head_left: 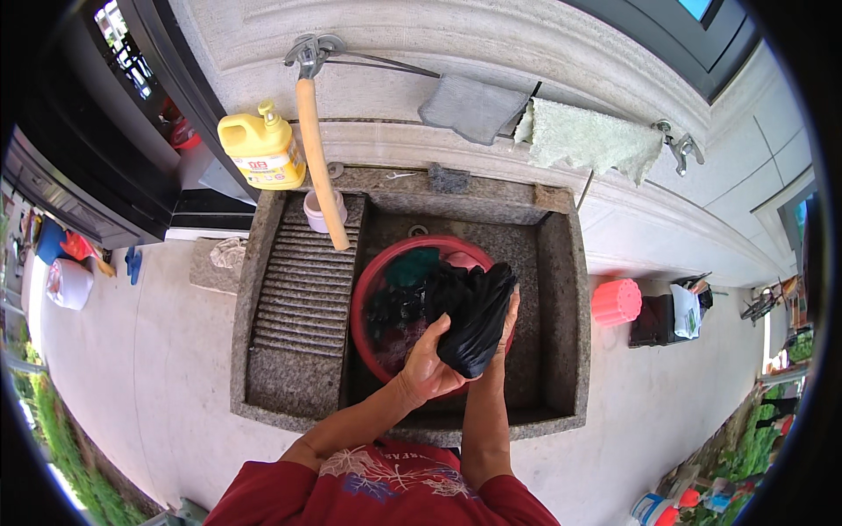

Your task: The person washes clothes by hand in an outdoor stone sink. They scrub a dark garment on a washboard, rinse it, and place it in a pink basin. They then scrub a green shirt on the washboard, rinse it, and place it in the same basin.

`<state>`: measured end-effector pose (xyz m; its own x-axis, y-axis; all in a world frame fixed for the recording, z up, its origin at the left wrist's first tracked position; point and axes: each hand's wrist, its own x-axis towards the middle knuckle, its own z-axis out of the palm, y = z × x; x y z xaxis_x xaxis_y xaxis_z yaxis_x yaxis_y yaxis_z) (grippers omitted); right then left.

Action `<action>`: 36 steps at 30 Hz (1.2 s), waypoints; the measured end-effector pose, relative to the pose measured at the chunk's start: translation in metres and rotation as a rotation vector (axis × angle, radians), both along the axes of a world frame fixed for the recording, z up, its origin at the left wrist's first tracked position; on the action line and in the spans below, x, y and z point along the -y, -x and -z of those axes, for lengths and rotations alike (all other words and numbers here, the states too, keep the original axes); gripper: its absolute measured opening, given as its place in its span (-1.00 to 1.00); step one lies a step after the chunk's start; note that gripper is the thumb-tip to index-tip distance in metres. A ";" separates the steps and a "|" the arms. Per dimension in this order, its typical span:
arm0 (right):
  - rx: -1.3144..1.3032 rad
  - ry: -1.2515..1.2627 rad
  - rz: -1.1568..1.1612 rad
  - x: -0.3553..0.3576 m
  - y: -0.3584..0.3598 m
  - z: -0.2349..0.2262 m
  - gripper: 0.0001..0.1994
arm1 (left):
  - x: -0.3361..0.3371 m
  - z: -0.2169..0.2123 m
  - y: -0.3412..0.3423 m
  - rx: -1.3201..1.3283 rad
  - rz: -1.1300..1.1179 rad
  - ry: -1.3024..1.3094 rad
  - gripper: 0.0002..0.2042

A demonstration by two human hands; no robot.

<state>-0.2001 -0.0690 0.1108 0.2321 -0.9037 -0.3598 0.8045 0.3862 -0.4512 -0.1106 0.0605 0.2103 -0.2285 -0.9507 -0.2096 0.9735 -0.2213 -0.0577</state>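
We see bright daylight across the pale floor (175, 351). Fisheye curvature bends the wall (526, 44); near the dark rim, details seem soft.

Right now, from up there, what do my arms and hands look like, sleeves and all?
Your left hand and right hand are ungloved. Both forearms are bare below short, deep red sleeves, part of a red shirt printed with pale leaf shapes.

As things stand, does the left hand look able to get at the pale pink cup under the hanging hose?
Probably not right away: the left hand is occupied with the black cloth, and the orange hose partly crosses the cup in this view.
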 end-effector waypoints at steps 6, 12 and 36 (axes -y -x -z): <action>0.239 -0.016 -0.043 -0.035 -0.021 -0.025 -0.83 | -0.006 0.023 0.003 0.012 0.060 -0.016 -0.25; 0.261 0.126 -0.062 -0.027 -0.023 -0.057 -0.84 | -0.022 0.018 -0.014 0.077 0.136 -0.057 -0.42; -0.597 0.385 -0.893 0.007 -0.001 -0.093 -0.60 | -0.012 0.000 -0.044 2.175 0.390 0.265 -0.04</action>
<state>-0.1995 -0.0756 0.2039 0.7326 -0.5759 -0.3629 -0.0708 0.4657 -0.8821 -0.0663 0.0724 0.2102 -0.0206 -0.9707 -0.2396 -0.5997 -0.1797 0.7798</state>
